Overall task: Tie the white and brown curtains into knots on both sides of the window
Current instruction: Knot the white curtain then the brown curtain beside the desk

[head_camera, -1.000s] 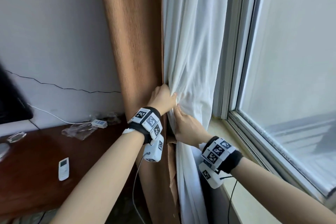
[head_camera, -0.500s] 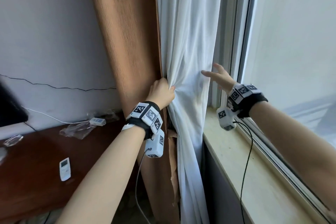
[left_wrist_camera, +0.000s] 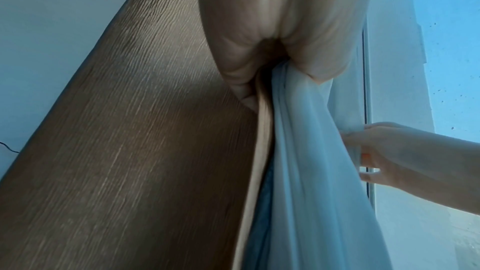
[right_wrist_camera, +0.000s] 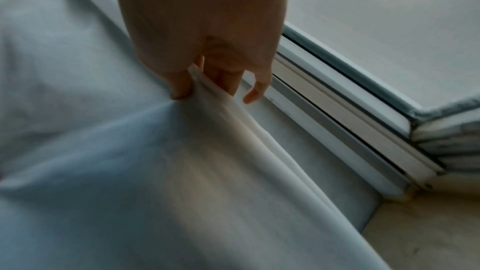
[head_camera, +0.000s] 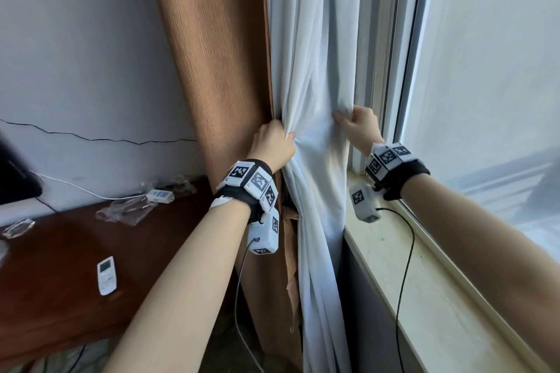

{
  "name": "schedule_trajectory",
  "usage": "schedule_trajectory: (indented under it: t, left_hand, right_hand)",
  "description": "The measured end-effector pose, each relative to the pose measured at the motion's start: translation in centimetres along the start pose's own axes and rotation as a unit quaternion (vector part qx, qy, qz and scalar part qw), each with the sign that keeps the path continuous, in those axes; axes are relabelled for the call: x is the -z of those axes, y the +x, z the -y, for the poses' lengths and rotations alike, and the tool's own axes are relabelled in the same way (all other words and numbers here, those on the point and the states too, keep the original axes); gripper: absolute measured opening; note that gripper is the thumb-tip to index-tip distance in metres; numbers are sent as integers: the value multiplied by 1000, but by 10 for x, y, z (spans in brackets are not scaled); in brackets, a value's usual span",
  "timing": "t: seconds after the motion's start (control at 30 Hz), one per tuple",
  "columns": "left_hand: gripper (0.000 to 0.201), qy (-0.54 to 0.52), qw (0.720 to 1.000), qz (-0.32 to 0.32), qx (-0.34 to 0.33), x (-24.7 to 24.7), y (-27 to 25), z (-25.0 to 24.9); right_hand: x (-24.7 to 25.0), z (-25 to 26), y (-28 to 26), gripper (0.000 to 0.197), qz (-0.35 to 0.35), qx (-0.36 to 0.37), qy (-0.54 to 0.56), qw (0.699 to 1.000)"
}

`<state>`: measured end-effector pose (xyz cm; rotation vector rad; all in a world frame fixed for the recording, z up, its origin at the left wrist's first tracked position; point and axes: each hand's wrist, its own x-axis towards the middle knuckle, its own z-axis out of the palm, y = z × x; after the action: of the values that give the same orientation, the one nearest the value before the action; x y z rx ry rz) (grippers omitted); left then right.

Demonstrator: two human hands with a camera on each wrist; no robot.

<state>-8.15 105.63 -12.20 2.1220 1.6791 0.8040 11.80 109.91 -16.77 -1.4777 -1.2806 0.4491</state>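
Observation:
A white curtain [head_camera: 315, 69] hangs beside a brown curtain [head_camera: 218, 54] at the left side of the window. My left hand [head_camera: 274, 145] grips a gathered bunch of the white curtain's left edge, right against the brown curtain [left_wrist_camera: 130, 151]. My right hand [head_camera: 357, 127] pinches the white curtain's right edge near the window frame; in the right wrist view the thumb and fingers [right_wrist_camera: 182, 89] clamp a fold of the white cloth [right_wrist_camera: 130, 161]. The cloth stretches between both hands. In the left wrist view the white curtain [left_wrist_camera: 306, 171] runs down past my right hand [left_wrist_camera: 384, 151].
A stone windowsill [head_camera: 430, 306] runs along the lower right under the window glass [head_camera: 500, 84]. A dark wooden desk [head_camera: 54, 281] at the left carries a white remote [head_camera: 106, 275], plastic wrapping [head_camera: 127, 210] and a small white device [head_camera: 160, 195] on a cable.
My right hand left the curtain near my left hand, swung out toward the window frame with fingers spread, and now pinches the white curtain's right edge. My left hand kept its grip.

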Motion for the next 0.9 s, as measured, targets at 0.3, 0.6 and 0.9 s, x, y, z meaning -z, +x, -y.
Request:
schedule_trajectory:
  t: [0.3, 0.6, 0.9]
  left_hand:
    - [33, 22, 1000, -15, 3, -7, 3, -6]
    - [39, -18, 999, 34, 11, -6, -1, -12]
    - [32, -159, 974, 164, 4, 16, -5, -17]
  right_hand:
    - [20, 16, -84, 19, -115, 241, -142, 953]
    - [-12, 38, -111, 33, 65, 301, -235, 922]
    - [-26, 36, -100, 43, 115, 224, -156, 955]
